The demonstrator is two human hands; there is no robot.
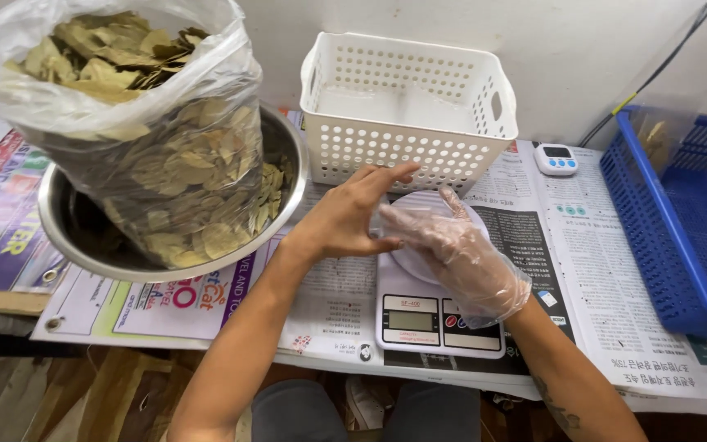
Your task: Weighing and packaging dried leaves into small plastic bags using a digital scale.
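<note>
My right hand (pixel 460 262) wears a clear plastic glove and hovers palm-down over the round white plate of a digital kitchen scale (pixel 439 323). It holds nothing and its fingers are spread. My bare left hand (pixel 345 217) comes in from the left. Its thumb and fingers pinch the loose glove at my right fingertips. Left of the hands, a clear plastic bag of dried bay leaves (pixel 137 123) stands in a steel bowl (pixel 63 233), with loose leaves in the bowl too.
A white perforated plastic basket (pixel 407 143) sits just behind the scale. A blue plastic basket (pixel 673 237) is at the right, with a small white digital timer (pixel 556 160) near it. Newspaper sheets (pixel 607 278) cover the table. The table's front edge runs just below the scale.
</note>
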